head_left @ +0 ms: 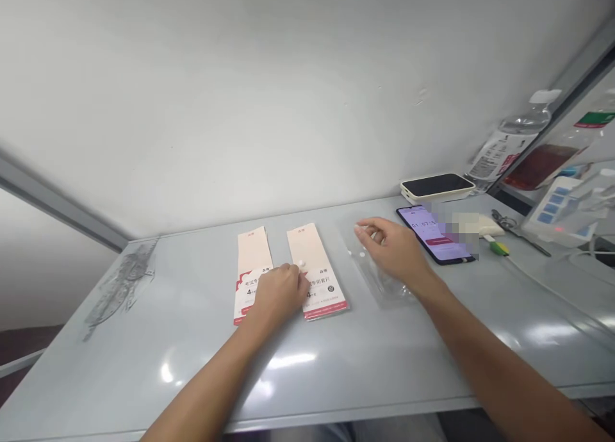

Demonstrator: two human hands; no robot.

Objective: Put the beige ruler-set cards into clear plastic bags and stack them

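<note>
- At the far left, a clear sheet with dark line markings (pixel 120 285) lies on the grey tabletop (pixel 192 365).
- The left packet (pixel 252 269) lies flat, long and narrow: plain cream above, white below with red accents, dark print and a large "4"; the hand covers part of its lower half.
- The person's left hand (pixel 282 291) rests between the two packets, overlapping both, its fingers curled together; whether they grip anything is hidden.
- The right packet (pixel 317 272) lies beside it, slightly slanted, of matching design, with a red band along its bottom edge; a small white dot (pixel 301 263) shows by the left fingers.
- A clear plastic bag (pixel 372 278), crinkled and shiny, lies partly under the right hand (pixel 391 250).
- That hand's thumb and index finger nearly meet at another white dot (pixel 356 228); one cannot tell whether they pinch it.
- Farther right lies a lit phone (pixel 430 232).
</note>
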